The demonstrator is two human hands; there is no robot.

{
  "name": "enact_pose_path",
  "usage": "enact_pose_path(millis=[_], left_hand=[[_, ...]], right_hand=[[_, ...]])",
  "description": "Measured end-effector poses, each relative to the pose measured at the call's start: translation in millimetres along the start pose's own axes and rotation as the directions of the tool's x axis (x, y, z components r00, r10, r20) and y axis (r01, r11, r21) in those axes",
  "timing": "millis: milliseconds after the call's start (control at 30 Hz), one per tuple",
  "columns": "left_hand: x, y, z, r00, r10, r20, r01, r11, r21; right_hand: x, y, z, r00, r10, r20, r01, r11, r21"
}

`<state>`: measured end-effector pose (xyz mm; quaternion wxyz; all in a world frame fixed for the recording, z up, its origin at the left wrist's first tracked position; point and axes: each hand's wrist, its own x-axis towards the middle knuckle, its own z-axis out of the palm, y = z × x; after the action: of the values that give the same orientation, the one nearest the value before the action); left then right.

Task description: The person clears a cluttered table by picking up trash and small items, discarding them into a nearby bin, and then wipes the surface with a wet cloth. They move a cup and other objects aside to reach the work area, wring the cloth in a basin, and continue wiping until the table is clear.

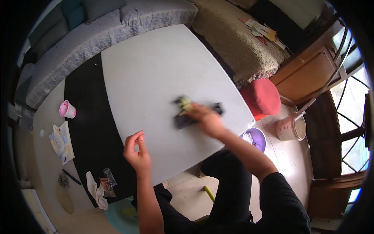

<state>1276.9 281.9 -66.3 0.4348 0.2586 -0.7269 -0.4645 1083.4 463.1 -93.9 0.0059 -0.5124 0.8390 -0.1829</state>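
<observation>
My right hand point(206, 119) is over the white tabletop point(156, 70), smeared by motion. Under its fingers it grips a crumpled dark cloth point(187, 120) with a pale yellow-green part at the upper left; the blur hides its exact form. My left hand point(137, 151) hovers above the table's near side, fingers curled in toward the thumb, with nothing visible in it. The black strip point(87, 113) across the table lies to its left.
A pink-stained cup point(67, 109), a tissue pack point(60, 142), a dark pen-like stick point(72, 176) and crumpled wrappers point(108, 183) lie at the left. Beyond the right edge are a red stool point(261, 97), a purple basin point(258, 137) and a bucket point(288, 128). Sofas point(97, 35) border the far side.
</observation>
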Motion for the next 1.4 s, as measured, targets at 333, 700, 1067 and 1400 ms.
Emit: enact_pose_path(millis=[333, 700, 1067, 1400], left_hand=[[-3.7, 3.8, 8.1, 0.999, -0.033, 0.033, 0.032, 0.999, 0.024], [-8.5, -9.9, 17.3, 0.994, -0.075, 0.074, 0.075, 0.997, -0.005], [-11.1, -19.5, 9.3, 0.988, -0.107, 0.109, 0.102, 0.993, 0.054], [-12.2, -9.1, 21.2, 0.98, -0.152, 0.129, 0.153, 0.988, -0.003]], right_hand=[[-174.4, 49.3, -59.6, 0.847, 0.529, -0.06, -0.522, 0.847, 0.101], [45.7, 111.9, -18.2, 0.825, 0.497, -0.268, -0.537, 0.838, -0.098], [-64.1, 49.4, -38.8, 0.976, 0.205, 0.069, -0.209, 0.976, 0.055], [23.6, 158.0, -49.0, 0.718, 0.683, -0.132, -0.689, 0.724, -0.005]])
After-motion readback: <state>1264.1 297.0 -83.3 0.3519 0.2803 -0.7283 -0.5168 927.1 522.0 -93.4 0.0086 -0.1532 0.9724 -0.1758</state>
